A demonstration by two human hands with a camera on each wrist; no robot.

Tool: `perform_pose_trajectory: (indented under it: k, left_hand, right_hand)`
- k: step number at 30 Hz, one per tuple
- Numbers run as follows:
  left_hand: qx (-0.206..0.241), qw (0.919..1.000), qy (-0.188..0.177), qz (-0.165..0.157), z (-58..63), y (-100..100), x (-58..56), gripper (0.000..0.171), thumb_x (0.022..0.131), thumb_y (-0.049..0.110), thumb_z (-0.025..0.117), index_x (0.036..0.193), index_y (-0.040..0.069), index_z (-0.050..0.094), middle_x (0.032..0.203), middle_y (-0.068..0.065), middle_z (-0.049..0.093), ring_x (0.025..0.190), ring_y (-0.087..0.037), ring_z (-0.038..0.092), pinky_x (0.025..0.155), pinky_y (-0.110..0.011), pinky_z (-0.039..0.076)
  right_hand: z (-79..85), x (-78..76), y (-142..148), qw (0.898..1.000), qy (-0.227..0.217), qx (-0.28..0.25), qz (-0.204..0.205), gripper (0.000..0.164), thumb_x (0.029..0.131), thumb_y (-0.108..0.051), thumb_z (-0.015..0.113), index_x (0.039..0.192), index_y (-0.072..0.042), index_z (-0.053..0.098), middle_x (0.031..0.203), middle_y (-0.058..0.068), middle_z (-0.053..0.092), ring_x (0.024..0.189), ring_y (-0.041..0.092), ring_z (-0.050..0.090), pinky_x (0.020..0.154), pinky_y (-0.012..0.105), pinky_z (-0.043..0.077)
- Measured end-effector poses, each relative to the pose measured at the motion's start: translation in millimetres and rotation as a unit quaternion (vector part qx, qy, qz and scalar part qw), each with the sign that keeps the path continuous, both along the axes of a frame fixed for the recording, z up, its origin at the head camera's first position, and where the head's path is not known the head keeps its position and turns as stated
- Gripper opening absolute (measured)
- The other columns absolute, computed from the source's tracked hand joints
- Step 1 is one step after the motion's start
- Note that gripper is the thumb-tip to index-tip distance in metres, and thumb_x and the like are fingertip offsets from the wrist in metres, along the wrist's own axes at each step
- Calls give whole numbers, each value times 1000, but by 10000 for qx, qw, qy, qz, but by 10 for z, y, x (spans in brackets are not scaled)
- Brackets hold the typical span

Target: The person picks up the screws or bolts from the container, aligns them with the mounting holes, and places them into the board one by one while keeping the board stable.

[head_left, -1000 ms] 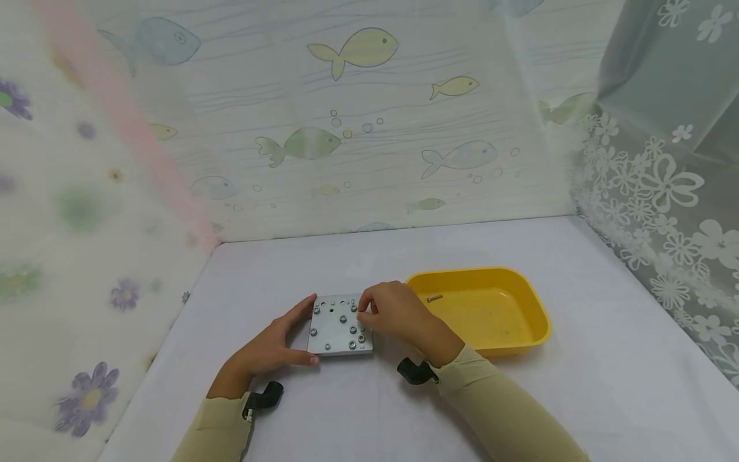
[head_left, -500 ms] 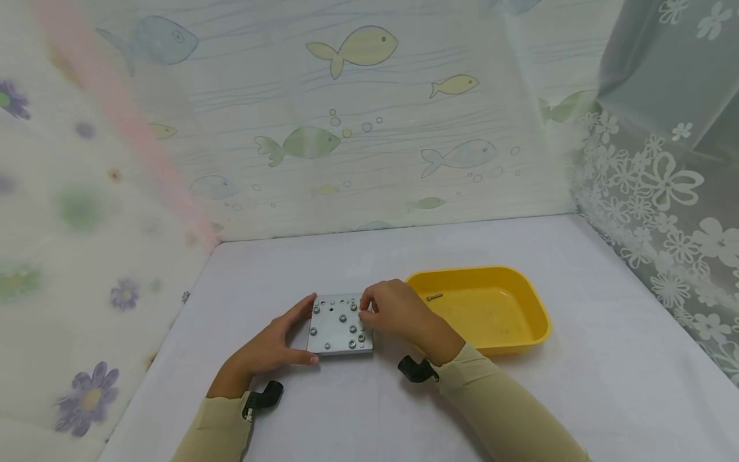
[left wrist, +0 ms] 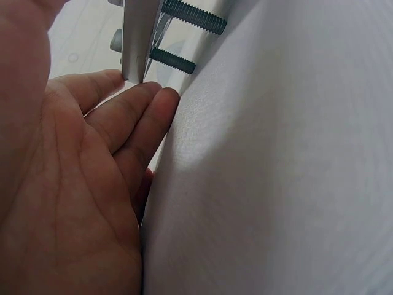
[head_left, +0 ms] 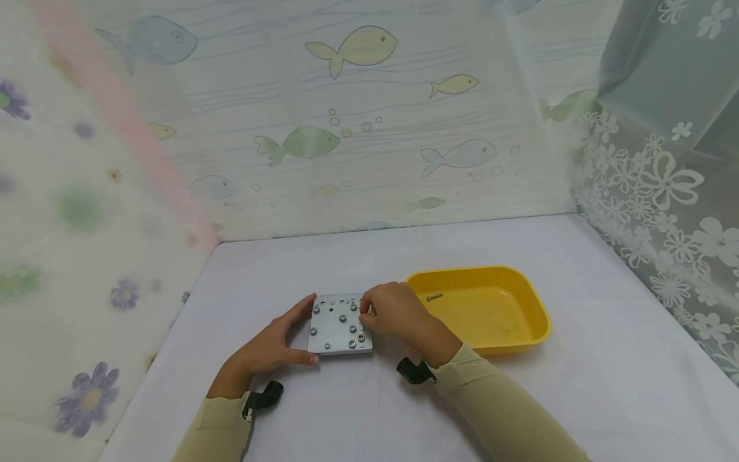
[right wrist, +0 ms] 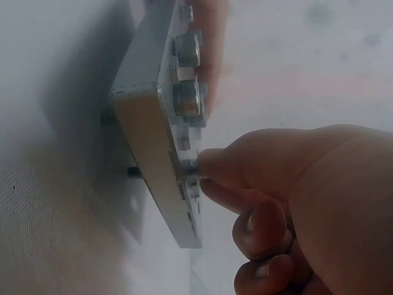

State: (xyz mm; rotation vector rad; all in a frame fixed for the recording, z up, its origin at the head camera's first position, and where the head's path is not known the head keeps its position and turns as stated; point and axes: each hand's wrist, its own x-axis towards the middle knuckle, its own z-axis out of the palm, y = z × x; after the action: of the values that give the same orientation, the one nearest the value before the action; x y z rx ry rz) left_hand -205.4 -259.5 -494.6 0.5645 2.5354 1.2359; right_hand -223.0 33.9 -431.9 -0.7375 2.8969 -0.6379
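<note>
A silvery metal plate (head_left: 331,330) lies in front of me, with several socket-head screws (right wrist: 187,98) standing in its top. Their threaded shanks (left wrist: 175,60) poke out underneath and hold the plate off the white cloth, as the left wrist view shows. My left hand (head_left: 268,350) grips the plate's left side, thumb at the near corner and fingertips at the far one. Over the right edge, my right hand (head_left: 398,314) pinches the head of a small screw (right wrist: 191,167) seated in the plate, its other fingers curled in. In the head view that screw is hidden behind the fingers.
A yellow tray (head_left: 539,314) stands right of the plate, partly behind my right wrist, with one loose screw (head_left: 435,296) in its back left. White cloth (head_left: 623,372) covers the table. Printed curtains (head_left: 369,186) close off the back and sides.
The right fingertips shift very slightly at the same screw. The left hand, plate and tray stay put.
</note>
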Motion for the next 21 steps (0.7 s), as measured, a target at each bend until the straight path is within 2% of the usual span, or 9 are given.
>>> perform_pose_trajectory:
  k: [15,21]
  left_hand:
    - [38,10000,3,-39,-17,-17,-8,125,70,43,95,167,27,18,165,2,38,158,-29,24,125,-67,8]
    - [-4,10000,-34,-1,-3,-11,-5,127,68,44,96,167,28,18,164,3,40,159,-26,23,126,-64,7]
  right_hand:
    - [2,13,-8,9997,119,231,0,8,95,-29,73,95,-23,78,65,-14,59,66,11,53,67,27,42]
    - [-7,24,-17,9996,187,204,4,7,95,-29,74,94,-24,78,74,-15,65,71,11,55,74,29,43]
